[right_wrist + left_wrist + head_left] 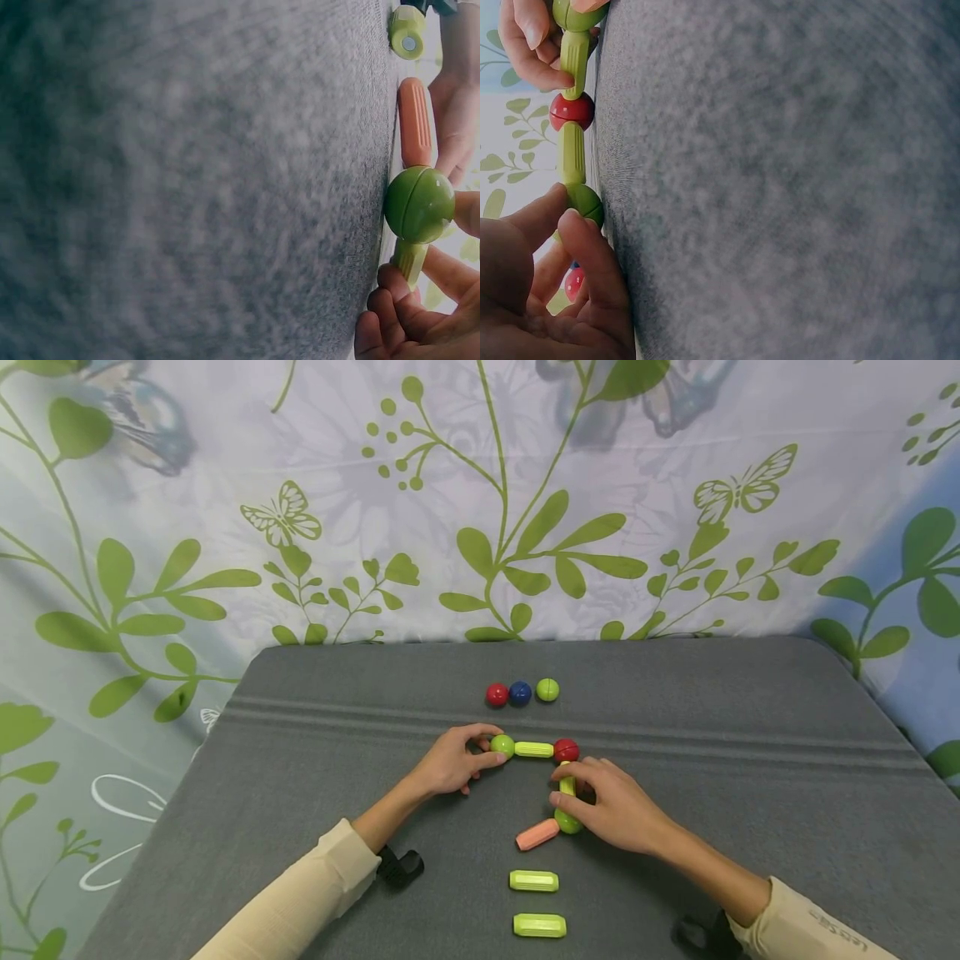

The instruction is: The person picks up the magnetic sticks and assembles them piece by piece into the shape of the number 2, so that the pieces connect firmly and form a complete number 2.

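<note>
A chain of balls and rods lies on the grey cloth. At its left end my left hand pinches a green ball between thumb and fingers. A yellow-green rod joins that ball to a red ball. Below the red ball, my right hand grips another yellow-green rod, its thumb and fingers on either side. That rod meets a second green ball, from which an orange rod extends toward the lower left in the head view.
Behind the chain sit a loose red ball, a blue ball and a green ball. Two loose yellow-green rods lie nearer the front. A patterned curtain hangs behind the table.
</note>
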The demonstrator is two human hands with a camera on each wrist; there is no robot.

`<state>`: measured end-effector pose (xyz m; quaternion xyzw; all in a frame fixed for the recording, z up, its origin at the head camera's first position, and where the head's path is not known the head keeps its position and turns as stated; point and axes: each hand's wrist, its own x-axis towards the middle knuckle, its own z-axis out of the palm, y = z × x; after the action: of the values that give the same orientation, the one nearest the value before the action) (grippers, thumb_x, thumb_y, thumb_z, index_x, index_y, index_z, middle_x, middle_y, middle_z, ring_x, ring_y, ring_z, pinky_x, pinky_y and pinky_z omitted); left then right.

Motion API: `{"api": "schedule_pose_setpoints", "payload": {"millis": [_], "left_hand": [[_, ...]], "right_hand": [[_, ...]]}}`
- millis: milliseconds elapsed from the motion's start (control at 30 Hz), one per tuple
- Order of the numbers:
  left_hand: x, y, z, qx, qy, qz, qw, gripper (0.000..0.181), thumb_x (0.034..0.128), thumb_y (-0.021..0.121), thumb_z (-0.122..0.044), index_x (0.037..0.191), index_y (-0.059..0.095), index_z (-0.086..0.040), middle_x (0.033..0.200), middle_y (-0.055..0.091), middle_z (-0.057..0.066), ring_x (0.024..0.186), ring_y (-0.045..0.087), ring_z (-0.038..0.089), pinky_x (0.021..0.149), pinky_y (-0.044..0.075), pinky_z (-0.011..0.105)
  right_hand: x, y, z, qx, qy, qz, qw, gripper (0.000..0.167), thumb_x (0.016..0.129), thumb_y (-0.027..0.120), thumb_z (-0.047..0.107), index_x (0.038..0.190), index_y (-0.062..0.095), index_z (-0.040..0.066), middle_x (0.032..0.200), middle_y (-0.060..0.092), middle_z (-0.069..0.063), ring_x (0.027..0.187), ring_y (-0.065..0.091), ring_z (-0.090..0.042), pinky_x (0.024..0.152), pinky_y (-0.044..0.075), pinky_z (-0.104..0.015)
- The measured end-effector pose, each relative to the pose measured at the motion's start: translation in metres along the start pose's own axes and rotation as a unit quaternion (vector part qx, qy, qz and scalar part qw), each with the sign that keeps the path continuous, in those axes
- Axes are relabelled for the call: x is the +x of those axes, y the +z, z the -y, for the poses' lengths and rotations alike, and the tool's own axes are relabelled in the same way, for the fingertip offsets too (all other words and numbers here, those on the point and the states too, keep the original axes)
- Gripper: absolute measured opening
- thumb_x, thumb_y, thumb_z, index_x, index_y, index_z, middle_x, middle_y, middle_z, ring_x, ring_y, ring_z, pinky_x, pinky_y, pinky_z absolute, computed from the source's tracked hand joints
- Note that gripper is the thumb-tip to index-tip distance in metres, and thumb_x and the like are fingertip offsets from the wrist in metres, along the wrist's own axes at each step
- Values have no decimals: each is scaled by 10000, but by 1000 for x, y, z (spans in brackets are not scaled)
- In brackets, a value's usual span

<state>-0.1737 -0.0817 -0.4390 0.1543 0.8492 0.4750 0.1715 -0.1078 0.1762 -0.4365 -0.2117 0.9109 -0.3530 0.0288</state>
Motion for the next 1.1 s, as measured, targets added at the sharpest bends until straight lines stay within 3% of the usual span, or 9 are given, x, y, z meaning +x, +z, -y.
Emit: {"api": "schedule_pose_setpoints", "payload": {"millis": [500,633,833,1100], "left_hand": [[-1,0,-1,-9,32,-36,10000,345,947,693,-179,1282,635,-126,1017,586,57,562,521,132,440,499,319],[-1,0,-1,-40,35,-49,10000,348,947,692,-171,1286,633,-122,1015,585,60,548,516,131,442,501,321],[-2,0,0,-89,40,-50,9999,356,946,692,-169,1292,628,-115,1009,584,65,521,510,133,442,501,326],[-1,0,0,-98,30,-14,9999,365,951,688,-184,1303,621,-116,1005,584,64,496,507,136,450,505,333]], "right_hand": [[-3,-4,0,157,-22,120,9998,306,956,659,374,1176,692,164,888,552,127,832,504,-130,721,426,-322],[-8,-5,1,225,7,-38,9997,324,947,683,327,1205,677,131,899,563,126,835,527,-101,738,459,-333],[-20,-7,7,230,167,-362,9989,284,906,740,252,1155,689,126,909,584,122,871,566,-90,762,494,-361],[-29,-6,7,167,-136,-307,9993,215,850,797,187,1048,717,209,924,606,169,870,557,-87,736,484,-330]]}}
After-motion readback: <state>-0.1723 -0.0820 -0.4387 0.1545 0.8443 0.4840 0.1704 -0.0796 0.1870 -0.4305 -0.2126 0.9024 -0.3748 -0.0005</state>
